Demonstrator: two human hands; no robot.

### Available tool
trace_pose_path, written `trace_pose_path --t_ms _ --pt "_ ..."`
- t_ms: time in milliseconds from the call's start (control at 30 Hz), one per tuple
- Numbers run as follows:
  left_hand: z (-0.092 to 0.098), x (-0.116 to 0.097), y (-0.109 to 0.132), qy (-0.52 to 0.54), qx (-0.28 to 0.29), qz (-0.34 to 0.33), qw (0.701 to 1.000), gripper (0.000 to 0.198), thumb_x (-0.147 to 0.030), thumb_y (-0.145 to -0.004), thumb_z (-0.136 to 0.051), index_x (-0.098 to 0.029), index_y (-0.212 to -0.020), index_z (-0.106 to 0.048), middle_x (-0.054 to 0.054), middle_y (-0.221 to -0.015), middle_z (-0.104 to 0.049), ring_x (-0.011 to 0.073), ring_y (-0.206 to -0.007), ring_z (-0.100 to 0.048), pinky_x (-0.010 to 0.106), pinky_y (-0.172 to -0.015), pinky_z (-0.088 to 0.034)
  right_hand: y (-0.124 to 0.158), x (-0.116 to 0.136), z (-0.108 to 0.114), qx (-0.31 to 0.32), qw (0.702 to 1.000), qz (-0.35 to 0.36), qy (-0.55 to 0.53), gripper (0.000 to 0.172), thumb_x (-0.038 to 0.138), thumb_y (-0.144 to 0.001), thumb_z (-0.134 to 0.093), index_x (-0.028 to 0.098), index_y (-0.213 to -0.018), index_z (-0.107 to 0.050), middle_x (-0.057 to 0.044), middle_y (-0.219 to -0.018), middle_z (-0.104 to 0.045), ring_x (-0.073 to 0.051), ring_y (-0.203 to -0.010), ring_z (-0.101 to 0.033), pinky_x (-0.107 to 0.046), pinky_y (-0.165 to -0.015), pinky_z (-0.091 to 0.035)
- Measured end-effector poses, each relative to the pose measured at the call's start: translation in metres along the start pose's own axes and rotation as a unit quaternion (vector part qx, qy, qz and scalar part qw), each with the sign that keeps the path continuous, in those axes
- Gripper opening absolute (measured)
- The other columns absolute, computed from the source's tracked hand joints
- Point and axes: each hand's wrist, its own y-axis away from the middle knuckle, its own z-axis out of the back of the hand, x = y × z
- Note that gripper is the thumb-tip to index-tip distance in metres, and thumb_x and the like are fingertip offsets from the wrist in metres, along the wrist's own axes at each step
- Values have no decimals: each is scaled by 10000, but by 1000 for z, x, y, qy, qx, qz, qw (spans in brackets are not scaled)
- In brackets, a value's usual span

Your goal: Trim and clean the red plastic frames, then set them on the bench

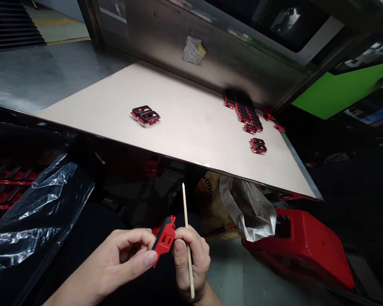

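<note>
A small red plastic part (167, 239) with a black strip along its left edge is held in the air by the left hand (123, 257), pinched between thumb and fingers. It is tilted, its upper end leaning right, and its red face is pierced by small rectangular openings. A slim, pale stick (185, 208) is gripped nearly upright in the right hand (193, 255), its pointed tip uppermost.

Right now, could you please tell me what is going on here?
A person's left hand holds a small red-and-black plastic-looking part; the right hand, close beside it, holds a thin, pale, pointed stick. Similar parts sit on the cream tabletop beyond: a pair toward the left, a larger cluster toward the right.
</note>
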Motion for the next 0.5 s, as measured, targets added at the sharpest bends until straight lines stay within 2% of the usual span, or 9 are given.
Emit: trace_pose_path --t_ms 200,400,467,500 --pt "14 4 -5 -88 61 -26 994 353 -523 -885 -618 -228 -694 -581 -49 -662 -400 153 -620 -341 262 -573 -304 1 2 3 11 999 -36 4 339 361 -1075 -422 194 -890 -652 11 -630 -587 -117 -505 -546 -239 -477 -431" --pt "27 -21 -15 -167 109 -36 979 348 -532 -883 -618 -234 -706 -602 -45 -634 -450 145 -585 -371 223 -514 -316 2 4 3 14 998 -63 -11 357 398 -1078 -422 203 -848 -612 29 -606 -547 -110 -489 -541 -220 -469 -423" --pt "31 -29 -18 -187 98 -45 976 313 -513 -848 -667 -234 -707 -668 -42 -617 -457 142 -571 -391 209 -490 -329 3 4 3 23 997 -70 -26 352 403 -1076 -433 204 -838 -600 37 -592 -533 -106 -480 -531 -215 -462 -409" --pt "32 -31 -19 -185 70 -57 979 288 -496 -803 -721 -234 -683 -701 -42 -592 -465 141 -555 -412 205 -474 -340 4 4 2 29 996 -75 -37 351 406 -1075 -438 205 -834 -595 39 -589 -530 -104 -480 -528 -213 -461 -403"
